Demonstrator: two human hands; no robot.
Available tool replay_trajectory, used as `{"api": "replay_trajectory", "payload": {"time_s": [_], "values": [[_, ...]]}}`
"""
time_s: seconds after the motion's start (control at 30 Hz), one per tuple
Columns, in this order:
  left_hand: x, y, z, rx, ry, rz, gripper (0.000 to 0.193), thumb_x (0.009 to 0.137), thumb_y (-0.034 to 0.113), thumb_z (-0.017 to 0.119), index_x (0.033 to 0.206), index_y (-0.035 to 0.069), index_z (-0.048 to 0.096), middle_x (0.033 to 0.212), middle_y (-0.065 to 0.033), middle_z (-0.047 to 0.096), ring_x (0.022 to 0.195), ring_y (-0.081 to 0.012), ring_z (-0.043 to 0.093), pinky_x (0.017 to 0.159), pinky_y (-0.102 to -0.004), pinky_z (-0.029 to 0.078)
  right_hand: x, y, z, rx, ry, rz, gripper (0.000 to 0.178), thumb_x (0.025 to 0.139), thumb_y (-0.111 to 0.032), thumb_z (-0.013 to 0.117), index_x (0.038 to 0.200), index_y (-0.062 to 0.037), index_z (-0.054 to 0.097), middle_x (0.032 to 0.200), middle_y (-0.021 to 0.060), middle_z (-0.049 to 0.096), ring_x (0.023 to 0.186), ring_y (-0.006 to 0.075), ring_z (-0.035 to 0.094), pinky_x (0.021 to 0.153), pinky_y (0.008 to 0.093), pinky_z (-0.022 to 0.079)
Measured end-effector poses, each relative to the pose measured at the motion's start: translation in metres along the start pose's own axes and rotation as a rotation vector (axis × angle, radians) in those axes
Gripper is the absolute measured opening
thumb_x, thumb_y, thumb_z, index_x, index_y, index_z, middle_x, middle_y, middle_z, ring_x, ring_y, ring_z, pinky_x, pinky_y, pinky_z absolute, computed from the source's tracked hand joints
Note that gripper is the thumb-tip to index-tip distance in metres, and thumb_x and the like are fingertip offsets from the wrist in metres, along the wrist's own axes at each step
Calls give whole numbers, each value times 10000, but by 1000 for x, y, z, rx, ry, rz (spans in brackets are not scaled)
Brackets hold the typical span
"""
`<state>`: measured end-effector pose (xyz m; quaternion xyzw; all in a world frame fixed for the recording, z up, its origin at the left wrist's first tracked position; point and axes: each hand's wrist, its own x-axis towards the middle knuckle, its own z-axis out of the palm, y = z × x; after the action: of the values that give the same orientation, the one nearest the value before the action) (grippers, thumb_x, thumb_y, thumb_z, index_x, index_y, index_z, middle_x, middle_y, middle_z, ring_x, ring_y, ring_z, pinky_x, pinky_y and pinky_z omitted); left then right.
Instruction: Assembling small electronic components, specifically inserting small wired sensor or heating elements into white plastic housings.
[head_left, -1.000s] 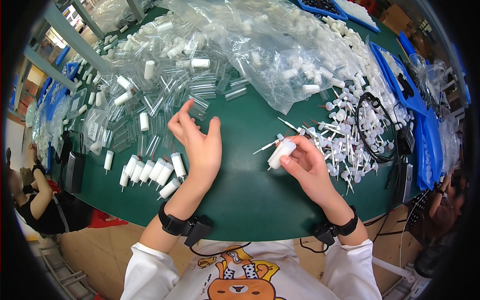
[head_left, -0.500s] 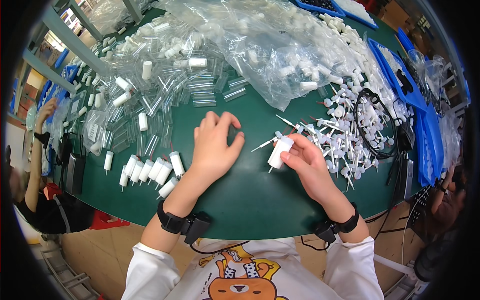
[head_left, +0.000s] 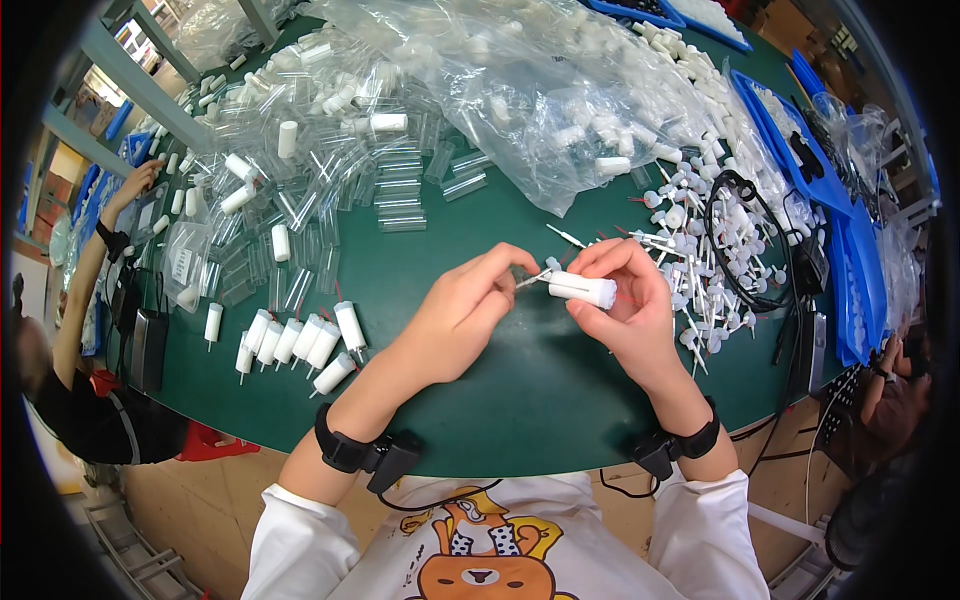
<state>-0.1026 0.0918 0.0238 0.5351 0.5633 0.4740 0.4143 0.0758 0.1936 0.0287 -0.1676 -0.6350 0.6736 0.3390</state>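
Observation:
My right hand [head_left: 640, 315] holds a white foam-like cylinder [head_left: 583, 289] between thumb and fingers. It lies nearly level, with a slit along its side and a ruffled right end. My left hand [head_left: 465, 312] is pinched at a thin pale stem [head_left: 532, 280] by the cylinder's left end; whether that stem belongs to the cylinder or is separate, I cannot tell. Close by is a small bluish-white cap [head_left: 552, 263]. To the left, several white cylinders [head_left: 323, 345] with thin pins rest in a rough row. Right of my right hand spreads a pile of white-capped stems [head_left: 690, 245].
Clear plastic tubes [head_left: 400, 190] heap at the back left. A large clear bag [head_left: 540, 110] of white pieces spreads behind my hands. A coiled black cable [head_left: 715, 240] and blue trays [head_left: 860, 290] are on the right. Another person's arm [head_left: 90, 270] reaches in at far left.
My left hand has moved right, its fingers closing at the thin stem. My right hand has turned the white cylinder from steeply tilted to nearly level and raised it slightly.

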Motion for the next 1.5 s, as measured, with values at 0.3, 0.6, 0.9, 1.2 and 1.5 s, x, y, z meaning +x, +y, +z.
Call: {"api": "replay_trajectory", "payload": {"time_s": [0.3, 0.6, 0.9, 1.2, 1.5], "values": [[-3, 7, 12, 218, -40, 102, 198, 812, 161, 650, 939, 44, 553, 656, -40, 459, 557, -156, 460, 507, -298, 381, -1, 5, 0, 5, -128, 39, 271, 708, 120, 630, 910, -21, 517, 998, 81, 533, 933, 135, 549, 823, 275, 451], [-5, 2, 12, 234, -106, 88, 221, 795, 185, 671, 788, 28, 515, 609, -93, 519, 525, -243, 524, 502, -342, 406, -3, 1, 4, -38, -134, 122, 245, 734, 57, 704, 868, -21, 514, 937, 73, 568, 883, 128, 567, 815, 276, 466], [-6, 1, 12, 83, -120, 6, 172, 745, 132, 661, 823, 8, 570, 622, -122, 575, 543, -253, 583, 517, -328, 438, -4, 0, 7, 184, -138, 214, 236, 739, 76, 704, 880, -11, 535, 980, 90, 570, 930, 138, 570, 840, 282, 467], [-6, -1, 13, 167, -107, 61, 147, 732, 109, 662, 777, 13, 561, 581, -106, 553, 506, -249, 569, 491, -328, 428, -4, 8, 2, -47, -180, 132, 220, 723, 32, 740, 857, -25, 575, 939, 51, 551, 870, 118, 549, 785, 251, 449], [-8, 7, 18, 127, -134, -6, 237, 691, 89, 650, 873, 30, 510, 557, -69, 483, 476, -200, 511, 474, -300, 401, -4, 7, 0, -9, -248, 152, 223, 736, 22, 730, 914, -17, 603, 937, 55, 575, 894, 135, 577, 804, 277, 470]]}}
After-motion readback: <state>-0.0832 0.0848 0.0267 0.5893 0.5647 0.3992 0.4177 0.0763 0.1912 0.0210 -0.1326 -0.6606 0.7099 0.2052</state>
